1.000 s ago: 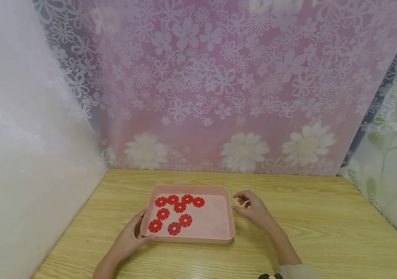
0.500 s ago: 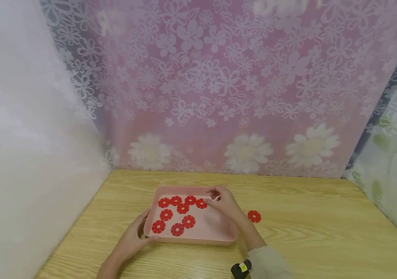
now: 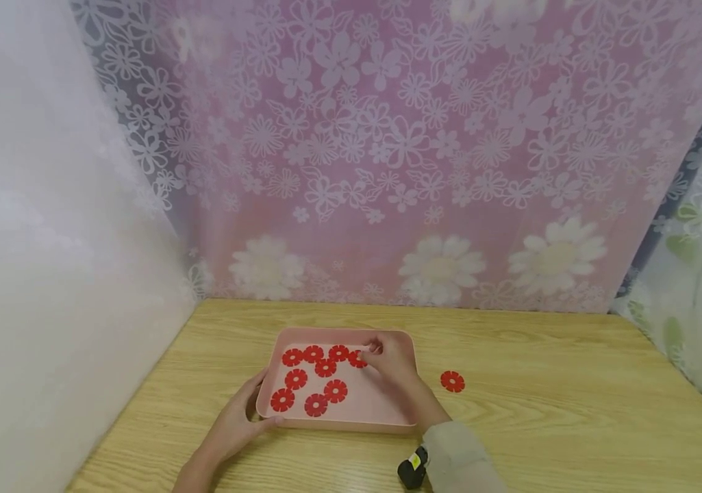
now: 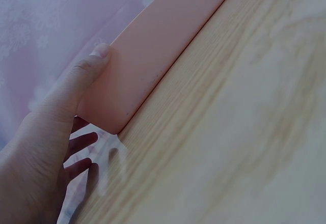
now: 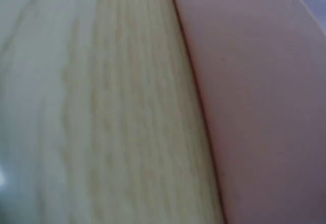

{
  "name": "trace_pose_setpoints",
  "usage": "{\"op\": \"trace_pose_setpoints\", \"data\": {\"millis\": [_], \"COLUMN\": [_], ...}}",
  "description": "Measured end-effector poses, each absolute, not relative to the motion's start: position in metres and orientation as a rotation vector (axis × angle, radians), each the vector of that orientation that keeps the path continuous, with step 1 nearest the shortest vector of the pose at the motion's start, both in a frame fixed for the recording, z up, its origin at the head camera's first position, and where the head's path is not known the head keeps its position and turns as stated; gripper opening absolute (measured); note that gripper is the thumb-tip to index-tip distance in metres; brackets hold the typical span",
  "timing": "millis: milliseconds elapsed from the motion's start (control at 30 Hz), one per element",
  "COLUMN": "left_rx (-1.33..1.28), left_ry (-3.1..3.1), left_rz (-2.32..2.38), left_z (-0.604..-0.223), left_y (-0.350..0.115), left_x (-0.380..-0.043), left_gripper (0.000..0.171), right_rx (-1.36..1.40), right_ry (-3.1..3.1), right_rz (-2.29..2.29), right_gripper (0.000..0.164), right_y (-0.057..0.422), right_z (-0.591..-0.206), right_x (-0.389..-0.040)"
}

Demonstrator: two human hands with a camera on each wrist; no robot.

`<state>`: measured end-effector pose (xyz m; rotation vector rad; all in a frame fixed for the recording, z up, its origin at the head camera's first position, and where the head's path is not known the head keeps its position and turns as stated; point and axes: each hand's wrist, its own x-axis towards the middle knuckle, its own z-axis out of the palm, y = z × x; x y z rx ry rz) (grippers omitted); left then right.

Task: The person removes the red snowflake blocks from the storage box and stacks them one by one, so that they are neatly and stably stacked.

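A shallow pink tray [image 3: 381, 404] sits on the wooden table with several red notched interlocking discs [image 3: 296, 379] lying flat in it, mostly toward its left. My left hand [image 3: 233, 418] holds the tray's front left corner. In the left wrist view, the thumb [image 4: 94, 61] presses the tray's outer wall [image 4: 137, 71] and the other fingers reach round the corner. My right hand [image 3: 392, 359] is inside the tray, thumb and fingertips at the rightmost disc [image 3: 357, 359], covering part of it; I cannot tell whether they pinch it. The right wrist view shows only table and tray wall [image 5: 260, 96].
One more red disc [image 3: 452, 381] lies on the table [image 3: 542, 411] to the right of the tray. A flowered pink curtain [image 3: 351, 171] hangs behind the table's far edge, with a white sheet [image 3: 67, 239] along the left.
My right hand has moved left from beside the tray to the rightmost disc inside. A disc that was not visible earlier now shows on the table at right. My left hand keeps its hold.
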<state>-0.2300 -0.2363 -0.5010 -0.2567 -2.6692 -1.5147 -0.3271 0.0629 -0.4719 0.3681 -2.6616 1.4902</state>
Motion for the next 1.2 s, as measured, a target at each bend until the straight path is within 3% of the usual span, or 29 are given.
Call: {"op": "trace_pose_setpoints", "data": {"millis": [400,1200], "left_rx": [-0.265,-0.273], "left_ry": [-2.679,-2.665], "left_rz": [-1.507,-1.543], "left_z": [-0.499,-0.500], "left_y": [-0.236,-0.236], "left_x": [-0.230,-0.229], "left_gripper": [0.092,0.094], "right_rx": [0.234,0.235], "right_ry": [-2.779,-2.831], "right_rz": [1.514,1.346], "right_gripper": [0.025,0.024], "right_y": [0.064,0.063], "right_z": [-0.477,-0.485], "right_x": [-0.329,-0.331]}}
